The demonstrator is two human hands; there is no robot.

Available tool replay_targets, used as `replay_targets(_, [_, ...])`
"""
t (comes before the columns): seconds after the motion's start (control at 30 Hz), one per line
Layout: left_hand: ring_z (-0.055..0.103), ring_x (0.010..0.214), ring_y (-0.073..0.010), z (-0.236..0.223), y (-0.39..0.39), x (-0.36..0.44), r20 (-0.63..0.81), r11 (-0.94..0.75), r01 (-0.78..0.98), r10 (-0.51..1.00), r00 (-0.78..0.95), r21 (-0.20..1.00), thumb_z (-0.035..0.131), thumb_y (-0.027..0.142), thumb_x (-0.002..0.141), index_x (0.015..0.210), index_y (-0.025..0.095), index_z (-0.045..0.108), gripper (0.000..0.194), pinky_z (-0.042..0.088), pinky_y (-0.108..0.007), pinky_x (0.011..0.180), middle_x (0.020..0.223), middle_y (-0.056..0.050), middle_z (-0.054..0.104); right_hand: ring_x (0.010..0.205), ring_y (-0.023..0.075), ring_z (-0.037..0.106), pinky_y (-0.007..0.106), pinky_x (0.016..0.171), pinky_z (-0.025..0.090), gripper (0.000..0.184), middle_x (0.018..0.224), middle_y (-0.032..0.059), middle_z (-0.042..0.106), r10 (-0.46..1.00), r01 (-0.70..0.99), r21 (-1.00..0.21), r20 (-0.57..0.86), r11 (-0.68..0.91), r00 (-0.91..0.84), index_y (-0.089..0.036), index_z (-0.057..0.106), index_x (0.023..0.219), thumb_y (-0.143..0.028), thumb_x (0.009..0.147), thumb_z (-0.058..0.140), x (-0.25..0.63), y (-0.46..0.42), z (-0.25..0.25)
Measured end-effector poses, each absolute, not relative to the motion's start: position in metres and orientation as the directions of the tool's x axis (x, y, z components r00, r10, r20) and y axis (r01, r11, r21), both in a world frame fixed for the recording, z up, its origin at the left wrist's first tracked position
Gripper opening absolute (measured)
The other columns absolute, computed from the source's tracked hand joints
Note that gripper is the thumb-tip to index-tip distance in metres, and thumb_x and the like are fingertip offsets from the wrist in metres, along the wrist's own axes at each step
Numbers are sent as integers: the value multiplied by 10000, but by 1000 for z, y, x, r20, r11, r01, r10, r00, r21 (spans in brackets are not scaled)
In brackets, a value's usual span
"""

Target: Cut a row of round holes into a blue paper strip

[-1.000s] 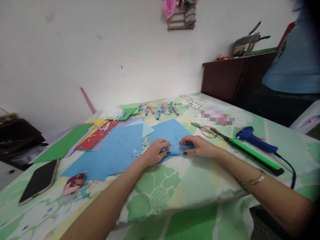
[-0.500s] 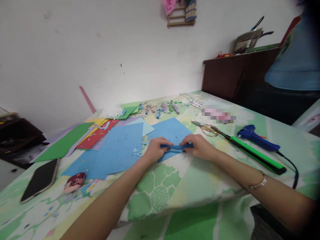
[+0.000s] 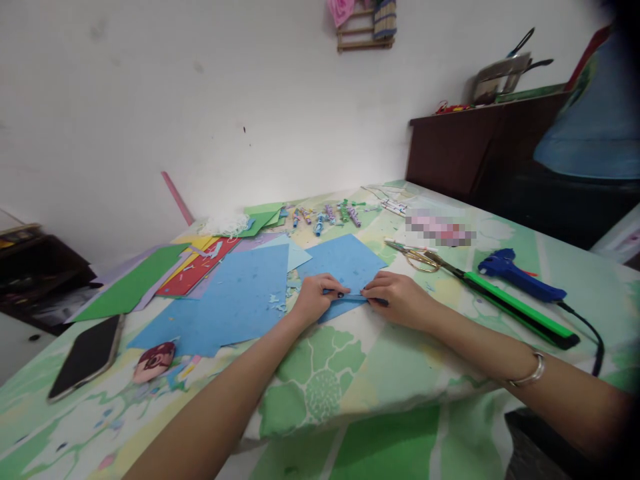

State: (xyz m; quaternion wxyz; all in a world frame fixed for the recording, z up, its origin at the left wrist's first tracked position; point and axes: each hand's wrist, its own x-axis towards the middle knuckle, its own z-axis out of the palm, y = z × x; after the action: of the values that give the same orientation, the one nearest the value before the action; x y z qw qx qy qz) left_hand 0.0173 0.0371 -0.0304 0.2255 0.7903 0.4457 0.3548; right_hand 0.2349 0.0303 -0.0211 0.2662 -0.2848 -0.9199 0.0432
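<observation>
1. Fingers (image 3: 327, 285) of the left hand (image 3: 316, 301) pinch one end of a narrow folded blue strip (image 3: 354, 297); those of the right hand (image 3: 400, 297) pinch its other end.
2. The strip is near the middle of the front edge of the cloth-covered tabletop (image 3: 410, 360), over the near part of a blue sheet (image 3: 345, 257).
3. Toward the left edge lie larger blue sheets (image 3: 245, 287), a green sheet (image 3: 133, 283) and a red sheet (image 3: 200, 267) bearing pale snippets. A dark-screened phone (image 3: 87, 357) sits near that edge, with a pink-and-maroon item (image 3: 155, 362) beside it.
4. Along the far edge are a white stringy heap (image 3: 225, 225) and small patterned rolls (image 3: 319, 227); thin white sticks (image 3: 394, 208) lie by the far right corner.
5. Toward the right edge rest gold-handled scissors (image 3: 423, 261), a long green-and-black tool (image 3: 520, 308) and a blue glue gun (image 3: 520, 273) with a dark cord.
6. Containers: a metal pot (image 3: 500, 79) stands on the dark cabinet (image 3: 455, 153), its inside hidden. Dark shelving (image 3: 45, 277) at left holds items too dim to name.
7. Writing: a pink item (image 3: 440, 228) near the right edge is pixelated, so print on it cannot be told.
</observation>
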Motion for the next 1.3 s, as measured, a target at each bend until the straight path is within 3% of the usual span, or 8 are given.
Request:
replay_targets(0.1, [629, 768, -135, -30, 38, 14, 347, -490, 561, 871, 348, 667, 636, 166, 800, 844, 135, 676, 67, 506, -327, 757, 815, -23, 679, 819, 209, 623, 318, 732, 485, 234, 881, 74, 721, 590, 518, -288, 475, 805, -653, -181, 731, 909, -112, 762, 562, 236, 36, -23])
replay_targets(0.23, [632, 746, -136, -33, 42, 13, 338, -480, 598, 877, 341, 642, 609, 277, 837, 853, 124, 647, 159, 516, -339, 741, 799, -16, 666, 731, 172, 658, 268, 664, 492, 195, 824, 32, 733, 682, 550, -404, 457, 731, -571, -211, 737, 890, -162, 746, 617, 239, 45, -23])
replay_targets(0.5, [617, 795, -144, -31, 39, 15, 427, -587, 618, 808, 406, 523, 582, 269, 856, 833, 133, 641, 150, 495, -358, 789, 797, -16, 653, 761, 184, 670, 264, 680, 481, 159, 825, 17, 740, 780, 554, -556, 358, 620, -513, -230, 752, 836, -185, 705, 673, 239, 56, -25])
replay_targets(0.63, [614, 769, -135, -31, 41, 17, 434, -604, 634, 794, 427, 483, 555, 280, 874, 834, 128, 626, 172, 504, -339, 752, 804, -15, 643, 678, 164, 650, 236, 605, 457, 124, 737, 16, 734, 827, 567, -612, 309, 551, -471, -198, 752, 788, -183, 684, 686, 236, 61, -24])
replay_targets(0.8, [596, 767, -137, -33, 42, 21, 448, -610, 676, 782, 433, 412, 534, 274, 884, 835, 126, 599, 169, 491, -333, 743, 813, -14, 620, 652, 130, 602, 224, 602, 417, 110, 723, -1, 710, 827, 562, -621, 298, 547, -476, -189, 729, 783, -185, 688, 675, 234, 58, -22])
replay_targets(1.0, [559, 866, -210, -29, 33, 26, 463, -661, 700, 727, 507, 271, 584, 254, 838, 846, 171, 616, 89, 391, -379, 813, 841, -52, 628, 625, 118, 571, 216, 588, 403, 88, 678, -8, 680, 815, 547, -619, 307, 564, -492, -178, 714, 758, -197, 677, 686, 234, 59, -24])
replay_targets(1.17, [553, 763, -185, -28, 34, 31, 459, -674, 696, 714, 528, 247, 569, 257, 848, 821, 178, 610, 92, 389, -313, 723, 768, -37, 613, 592, 117, 576, 208, 553, 413, 79, 655, -4, 680, 790, 539, -589, 344, 602, -507, -174, 711, 744, -156, 692, 654, 234, 61, -27])
replay_targets(1.3, [545, 739, -166, -29, 36, 30, 454, -692, 678, 701, 550, 247, 556, 257, 856, 760, 186, 609, 130, 392, -278, 691, 733, -23, 604, 734, 156, 610, 259, 690, 456, 137, 776, 26, 711, 714, 511, -503, 422, 697, -559, -196, 720, 771, -129, 735, 607, 236, 55, -27])
